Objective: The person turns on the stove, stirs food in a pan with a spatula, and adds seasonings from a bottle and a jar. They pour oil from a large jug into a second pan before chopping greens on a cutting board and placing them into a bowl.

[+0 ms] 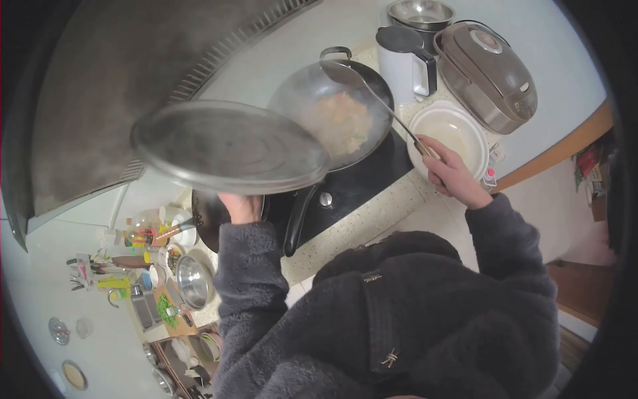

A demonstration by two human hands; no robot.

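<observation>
Steamy kitchen, range hood (119, 73) upper left, speckled surface (392, 209) running through the centre. Right fingers curl closed around the spatula (393, 113) handle, right hand (453, 169) centre-right; its head sits at the wok's (377, 86) upper edge, apart from the food (340, 123). Left hand (242, 207) holds the lid (226, 143) tilted, left of centre; its fingers are hidden behind, so exact grip can't be told. Food lies in the wok, upper centre. Best practice, I'd judge: keep lid clear of the spatula's path, wrists out of the steam, scrape low along the wok wall, sleeve off the long handle (299, 223).
</observation>
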